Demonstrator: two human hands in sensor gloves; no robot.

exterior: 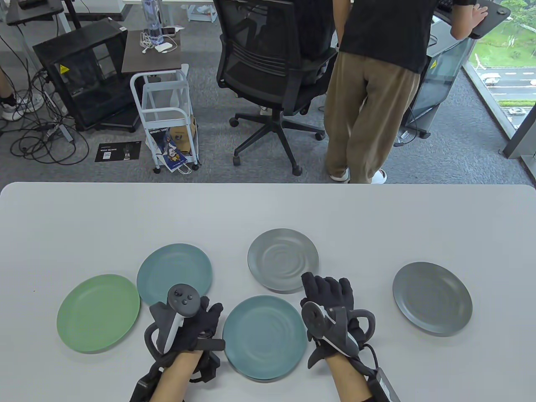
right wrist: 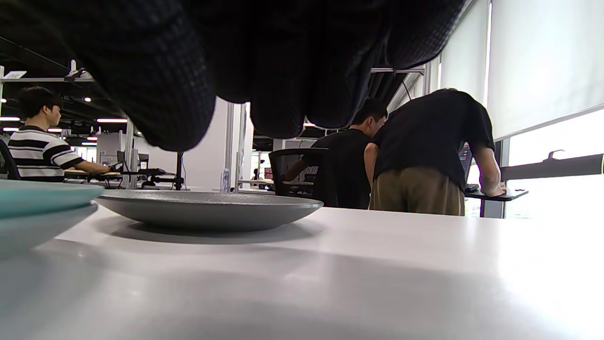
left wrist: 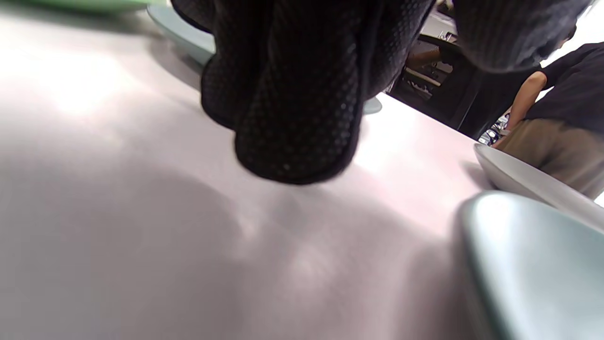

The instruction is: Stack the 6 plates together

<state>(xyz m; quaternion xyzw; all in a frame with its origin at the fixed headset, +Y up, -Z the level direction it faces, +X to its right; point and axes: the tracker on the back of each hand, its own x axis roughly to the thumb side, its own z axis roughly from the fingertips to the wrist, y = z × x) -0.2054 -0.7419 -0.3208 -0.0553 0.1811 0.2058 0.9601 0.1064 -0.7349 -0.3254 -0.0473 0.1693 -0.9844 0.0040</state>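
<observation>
Plates: five show on the white table (exterior: 83, 217), none stacked that I can see from above; the right wrist view shows two teal rims (right wrist: 33, 208) one above the other at its left edge, so the near one may be two.
Left hand (exterior: 197, 324): rests low on the table just left of the near teal plate (exterior: 264, 337), fingers curled toward that plate's left rim; whether they touch or pinch the rim I cannot tell.
Left fingers (left wrist: 292, 108): in the left wrist view they hang bunched over bare table, with the near teal plate's rim (left wrist: 533, 264) off to the side, apart from them.
Right hand (exterior: 335, 310): lies just right of the same plate, fingers stretched forward and close together, pointing away from the person; it grips nothing visible.
Right fingers (right wrist: 155, 89): they hang above the table in the right wrist view, with the light grey plate (right wrist: 207, 208) beyond them.
Light grey plate, from above (exterior: 283, 259): just ahead of the right fingertips, its near edge close beside the near teal plate's far edge.
Far teal plate (exterior: 174, 273): just ahead of the left hand, partly hidden by the tracker (exterior: 182, 303).
Green plate (exterior: 98, 312): left of the left hand, its edge at the far teal plate's.
Dark grey plate (exterior: 432, 298): right of the right hand, well apart.
Beyond the table: an office chair (exterior: 268, 71) and a standing person (exterior: 377, 83).
</observation>
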